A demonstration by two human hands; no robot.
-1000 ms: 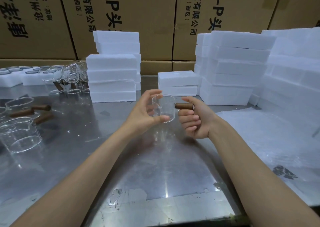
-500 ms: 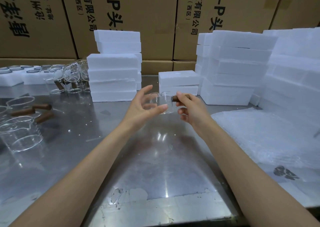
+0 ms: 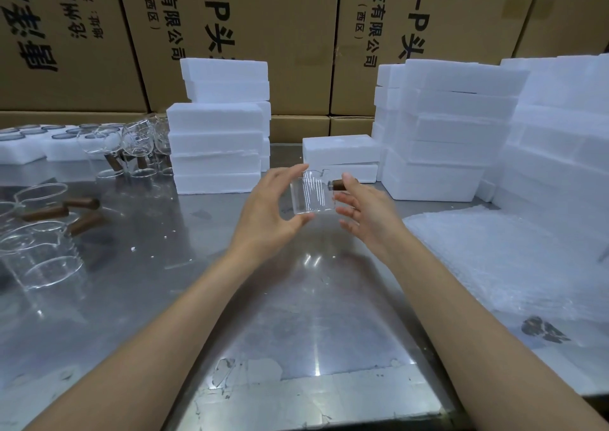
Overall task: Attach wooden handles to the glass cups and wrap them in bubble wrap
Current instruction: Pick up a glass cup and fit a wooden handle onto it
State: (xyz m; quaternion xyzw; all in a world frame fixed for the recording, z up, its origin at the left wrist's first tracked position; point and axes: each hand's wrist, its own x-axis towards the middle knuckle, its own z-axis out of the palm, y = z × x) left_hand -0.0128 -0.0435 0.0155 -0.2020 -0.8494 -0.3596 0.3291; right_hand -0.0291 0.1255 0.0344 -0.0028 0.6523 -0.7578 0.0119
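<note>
A clear glass cup (image 3: pixel 309 195) hangs above the steel table (image 3: pixel 296 315), held upright between both hands. My left hand (image 3: pixel 268 213) cups its left side, thumb under the base and fingers curved over the rim. A short brown wooden handle (image 3: pixel 337 185) sticks out from the cup's right side. My right hand (image 3: pixel 364 213) pinches that handle with thumb and forefinger, the other fingers spread loosely below. A sheet of bubble wrap (image 3: pixel 514 266) lies flat on the table to the right.
Several glass cups (image 3: pixel 36 252) and loose wooden handles (image 3: pixel 82 205) lie at the left. More cups with handles (image 3: pixel 131 147) stand further back. White foam block stacks (image 3: pixel 217 147) (image 3: pixel 445 134) line the back and right, with cardboard cartons (image 3: pixel 263 35) behind.
The cup has moved a little away from me. My right hand went from a curled fist round the handle to a fingertip pinch with looser fingers.
</note>
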